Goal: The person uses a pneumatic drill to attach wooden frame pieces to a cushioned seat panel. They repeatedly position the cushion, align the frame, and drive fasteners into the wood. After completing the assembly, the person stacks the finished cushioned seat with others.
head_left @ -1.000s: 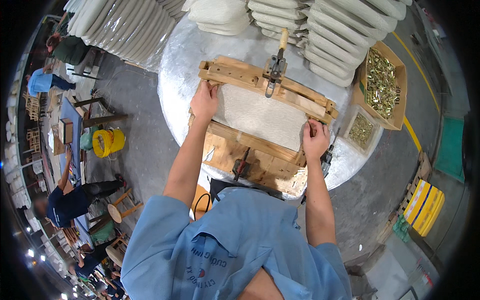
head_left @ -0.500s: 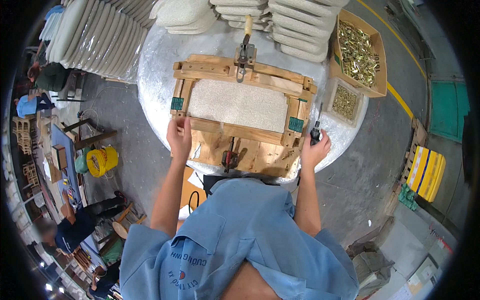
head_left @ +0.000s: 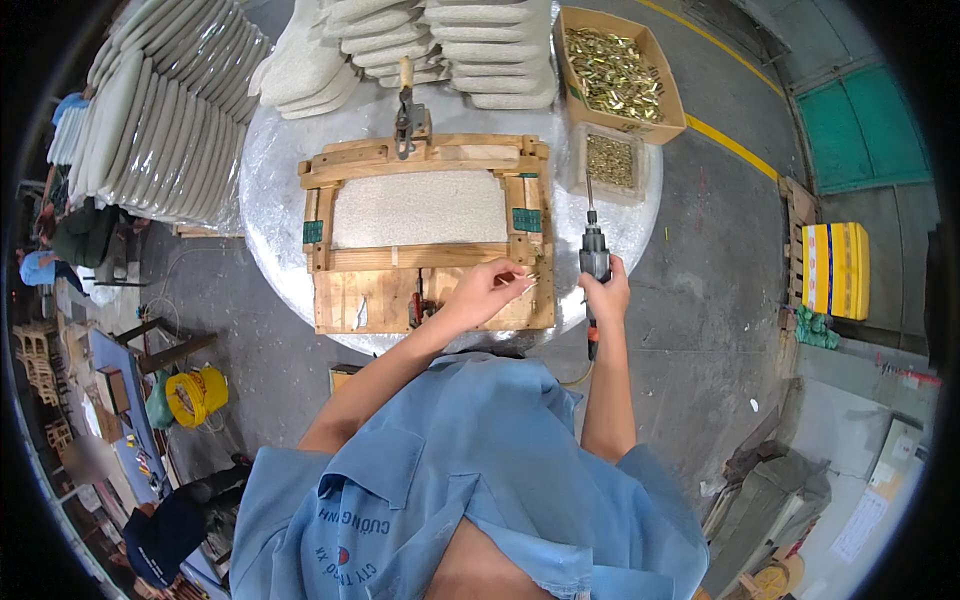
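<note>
My right hand (head_left: pixel 607 292) is wrapped around a black power screwdriver (head_left: pixel 594 255), its long bit pointing away from me, to the right of the wooden jig (head_left: pixel 400 257). Over the jig's near right corner is my left hand (head_left: pixel 488 293), fingers pinched together by small brass-coloured screws (head_left: pixel 535 278); what sits between the fingertips is too small to make out. Inside the jig lies a beige fabric panel (head_left: pixel 420 208). Green pieces (head_left: pixel 527 220) are on both side rails. A toggle clamp (head_left: pixel 405 125) stands at the far rail, and a red-handled clamp (head_left: pixel 417 308) at the near side.
The jig rests on a round, plastic-wrapped table (head_left: pixel 270 160). Beyond it are stacked beige cushions (head_left: pixel 490 50). A carton of brass-coloured hardware (head_left: pixel 672 105) and a tray of small screws (head_left: pixel 612 160) stand far right. A yellow bucket (head_left: pixel 195 397) and other people are at left.
My left hand has moved from the jig's left side to its near right corner. The right hand now grips the screwdriver more fully and upright. The view has shifted right.
</note>
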Available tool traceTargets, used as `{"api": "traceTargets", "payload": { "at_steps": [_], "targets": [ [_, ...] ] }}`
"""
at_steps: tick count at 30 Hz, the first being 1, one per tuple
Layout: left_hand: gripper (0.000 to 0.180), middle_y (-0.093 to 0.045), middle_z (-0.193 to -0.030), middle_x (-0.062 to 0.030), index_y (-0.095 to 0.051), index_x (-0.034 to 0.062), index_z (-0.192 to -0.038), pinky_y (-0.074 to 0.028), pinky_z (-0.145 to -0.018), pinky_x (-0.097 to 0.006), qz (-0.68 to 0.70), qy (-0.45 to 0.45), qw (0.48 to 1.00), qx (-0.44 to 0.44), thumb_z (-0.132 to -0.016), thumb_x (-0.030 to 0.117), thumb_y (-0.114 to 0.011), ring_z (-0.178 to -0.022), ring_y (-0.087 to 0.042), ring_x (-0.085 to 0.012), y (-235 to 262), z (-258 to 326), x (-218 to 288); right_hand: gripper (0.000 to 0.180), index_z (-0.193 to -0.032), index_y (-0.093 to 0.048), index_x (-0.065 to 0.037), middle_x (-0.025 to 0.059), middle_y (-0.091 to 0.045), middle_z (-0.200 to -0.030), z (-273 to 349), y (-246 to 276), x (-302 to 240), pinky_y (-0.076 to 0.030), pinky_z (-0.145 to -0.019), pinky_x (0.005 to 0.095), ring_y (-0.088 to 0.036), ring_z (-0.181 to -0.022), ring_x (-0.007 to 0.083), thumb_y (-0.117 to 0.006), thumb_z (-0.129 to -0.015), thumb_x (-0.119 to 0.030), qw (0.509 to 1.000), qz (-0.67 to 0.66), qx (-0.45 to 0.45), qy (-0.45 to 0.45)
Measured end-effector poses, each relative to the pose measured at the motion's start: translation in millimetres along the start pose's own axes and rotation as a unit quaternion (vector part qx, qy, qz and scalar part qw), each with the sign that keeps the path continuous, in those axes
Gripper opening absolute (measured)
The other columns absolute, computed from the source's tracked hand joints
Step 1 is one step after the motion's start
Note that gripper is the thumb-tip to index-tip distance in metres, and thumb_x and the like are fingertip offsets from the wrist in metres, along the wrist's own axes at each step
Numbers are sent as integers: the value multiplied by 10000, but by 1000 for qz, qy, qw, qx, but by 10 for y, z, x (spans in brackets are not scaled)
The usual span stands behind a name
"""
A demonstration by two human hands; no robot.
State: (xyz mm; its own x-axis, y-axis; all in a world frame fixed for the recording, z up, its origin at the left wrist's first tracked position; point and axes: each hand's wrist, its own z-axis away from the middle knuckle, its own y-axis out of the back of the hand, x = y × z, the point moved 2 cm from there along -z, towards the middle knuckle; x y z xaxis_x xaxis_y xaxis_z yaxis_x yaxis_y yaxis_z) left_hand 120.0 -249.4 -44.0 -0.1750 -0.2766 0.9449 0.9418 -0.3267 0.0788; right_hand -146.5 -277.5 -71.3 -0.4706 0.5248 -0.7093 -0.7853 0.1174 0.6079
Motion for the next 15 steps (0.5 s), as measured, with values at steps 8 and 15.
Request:
{"api": "traceTargets", "payload": {
  "at_steps": [8, 15],
  "targets": [
    [455, -669, -1185, -68, -599, 77, -1265, -576, -867, -358, 323, 90, 935, -114, -893, 198, -831, -1101, -655, -172, -1153, -44, 419, 630, -1335, -606, -68, 153, -605, -1278, 1398, 491, -448, -450, -1059, 446, -563, -1232, 362, -777, -728, -78, 937, 109, 134, 305],
    [415, -689, -1187, -83, -594, 107, -1260, -557, -925, -332, 500, 123, 856, -52, -932, 280, -779, -1107, -660, -214, -1306, -235, 843, 504, -1397, -534, -33, 108, -577, -1313, 1840, 202, 216, -428, -1080, 417, -555, -1220, 254, -715, -972, -236, 876, -479, 40, 33]
  ]
}}
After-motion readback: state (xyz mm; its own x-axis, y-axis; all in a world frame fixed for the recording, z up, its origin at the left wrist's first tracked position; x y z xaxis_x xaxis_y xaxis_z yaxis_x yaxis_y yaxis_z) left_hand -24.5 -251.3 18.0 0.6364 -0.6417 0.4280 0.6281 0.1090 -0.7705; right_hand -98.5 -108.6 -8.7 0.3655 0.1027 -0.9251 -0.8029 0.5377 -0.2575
